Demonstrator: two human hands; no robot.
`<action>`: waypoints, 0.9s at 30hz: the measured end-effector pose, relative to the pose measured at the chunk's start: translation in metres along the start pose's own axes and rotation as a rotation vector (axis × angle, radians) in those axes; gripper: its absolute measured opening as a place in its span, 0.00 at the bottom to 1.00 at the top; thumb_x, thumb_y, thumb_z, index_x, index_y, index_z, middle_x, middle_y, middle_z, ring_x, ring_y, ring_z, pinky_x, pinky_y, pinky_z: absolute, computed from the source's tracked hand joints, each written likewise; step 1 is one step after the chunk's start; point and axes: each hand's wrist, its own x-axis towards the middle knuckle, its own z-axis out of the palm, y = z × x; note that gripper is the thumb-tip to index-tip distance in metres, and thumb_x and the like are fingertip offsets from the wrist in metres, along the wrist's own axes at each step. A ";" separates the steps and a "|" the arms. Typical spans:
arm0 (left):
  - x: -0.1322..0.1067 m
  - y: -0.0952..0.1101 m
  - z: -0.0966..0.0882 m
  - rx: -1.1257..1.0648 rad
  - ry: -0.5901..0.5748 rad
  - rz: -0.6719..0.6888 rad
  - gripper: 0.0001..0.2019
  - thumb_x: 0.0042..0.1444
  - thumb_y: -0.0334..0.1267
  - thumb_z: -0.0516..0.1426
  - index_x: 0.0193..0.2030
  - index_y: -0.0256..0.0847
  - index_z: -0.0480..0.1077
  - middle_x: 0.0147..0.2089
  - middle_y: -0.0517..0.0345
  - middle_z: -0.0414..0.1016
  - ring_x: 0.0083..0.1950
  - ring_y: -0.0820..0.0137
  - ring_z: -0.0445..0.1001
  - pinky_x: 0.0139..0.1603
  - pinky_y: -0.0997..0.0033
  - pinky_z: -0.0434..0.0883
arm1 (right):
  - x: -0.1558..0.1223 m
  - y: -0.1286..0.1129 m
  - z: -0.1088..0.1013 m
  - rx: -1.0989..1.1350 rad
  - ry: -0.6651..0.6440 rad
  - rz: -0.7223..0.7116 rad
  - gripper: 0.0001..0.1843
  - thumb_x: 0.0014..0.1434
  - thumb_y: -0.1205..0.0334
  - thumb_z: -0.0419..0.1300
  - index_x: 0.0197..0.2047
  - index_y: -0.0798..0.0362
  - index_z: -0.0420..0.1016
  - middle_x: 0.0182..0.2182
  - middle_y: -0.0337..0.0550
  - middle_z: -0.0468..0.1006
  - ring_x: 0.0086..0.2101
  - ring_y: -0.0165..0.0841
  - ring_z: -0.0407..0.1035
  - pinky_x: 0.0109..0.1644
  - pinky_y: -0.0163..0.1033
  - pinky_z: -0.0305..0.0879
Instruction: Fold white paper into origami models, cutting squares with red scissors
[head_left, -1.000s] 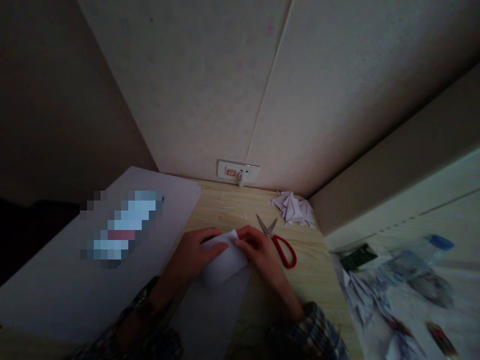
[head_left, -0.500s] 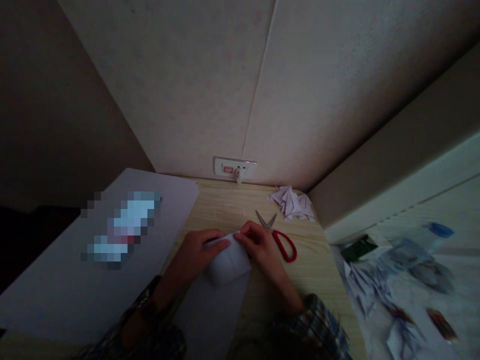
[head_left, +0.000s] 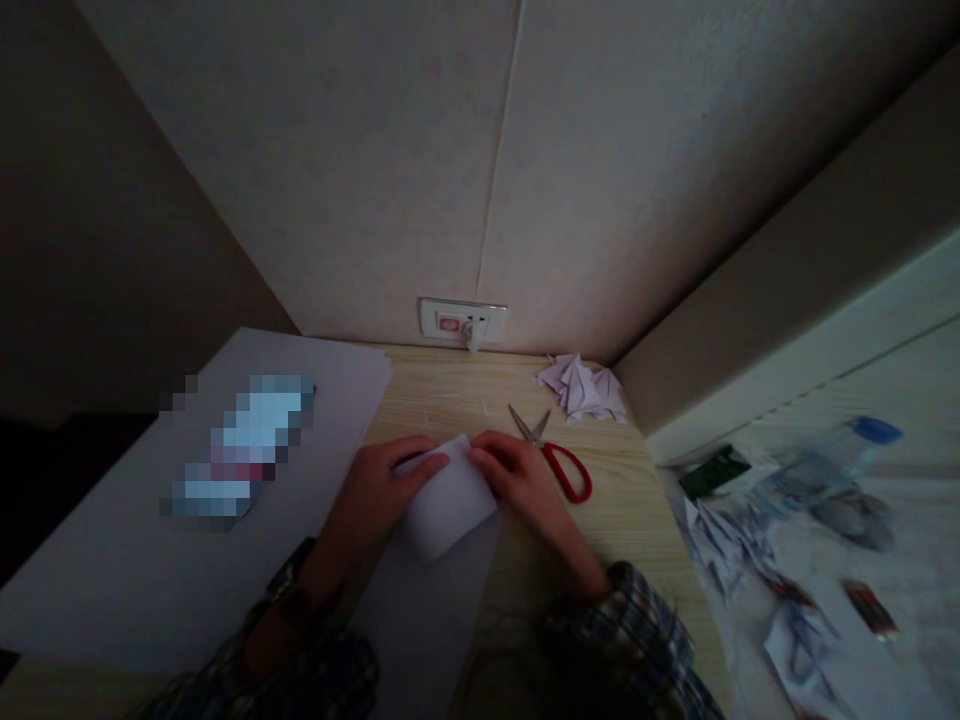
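Observation:
Between my two hands is a small piece of white paper, tilted up and slightly curved. My left hand grips its upper left edge, thumb on top and fingers behind. At the upper right edge, my right hand pinches the same piece between thumb and fingers. Beneath it lies a longer white paper strip on the wooden table. Scissors with red handles rest just right of my right hand, their blades apart.
White sheets cover the table's left side, with a blurred-out phone-like object on top. Folded paper pieces sit at the back right corner. A plugged wall socket is behind. Lower right, a plastic bottle and paper scraps lie around.
The camera view has shifted slightly. The paper piece has turned a little, and its near face shows flatter and without the earlier crease line. Both hands keep their hold.

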 end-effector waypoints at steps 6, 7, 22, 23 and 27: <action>-0.001 0.001 -0.001 0.000 0.044 0.026 0.14 0.55 0.47 0.57 0.31 0.39 0.77 0.30 0.60 0.80 0.34 0.65 0.75 0.36 0.71 0.67 | 0.001 0.001 0.000 -0.071 0.028 -0.021 0.15 0.59 0.55 0.56 0.23 0.52 0.67 0.20 0.35 0.65 0.24 0.28 0.58 0.27 0.34 0.52; -0.001 0.001 -0.001 -0.009 0.063 0.017 0.14 0.55 0.47 0.57 0.30 0.39 0.76 0.30 0.60 0.79 0.33 0.66 0.75 0.36 0.72 0.67 | 0.001 0.001 -0.001 -0.074 0.014 -0.023 0.16 0.59 0.55 0.56 0.23 0.52 0.67 0.20 0.35 0.65 0.23 0.28 0.58 0.27 0.34 0.52; -0.002 0.004 -0.008 -0.054 0.250 -0.011 0.12 0.51 0.44 0.59 0.24 0.39 0.73 0.24 0.63 0.74 0.27 0.70 0.70 0.29 0.74 0.64 | 0.001 0.000 0.000 -0.116 -0.021 -0.037 0.18 0.59 0.53 0.56 0.21 0.51 0.62 0.18 0.33 0.63 0.22 0.28 0.57 0.26 0.34 0.50; -0.001 0.004 -0.008 -0.052 0.263 -0.011 0.11 0.50 0.44 0.59 0.23 0.40 0.73 0.23 0.63 0.73 0.27 0.70 0.69 0.28 0.74 0.63 | 0.000 -0.001 -0.001 -0.112 -0.024 -0.035 0.19 0.59 0.52 0.56 0.21 0.51 0.62 0.18 0.33 0.62 0.21 0.27 0.56 0.26 0.34 0.50; 0.000 0.004 -0.011 -0.081 0.307 -0.046 0.11 0.49 0.44 0.59 0.22 0.41 0.72 0.22 0.64 0.73 0.26 0.70 0.68 0.26 0.74 0.63 | -0.002 -0.001 -0.003 -0.090 -0.027 -0.017 0.21 0.61 0.50 0.54 0.20 0.51 0.61 0.18 0.34 0.62 0.21 0.27 0.56 0.25 0.34 0.50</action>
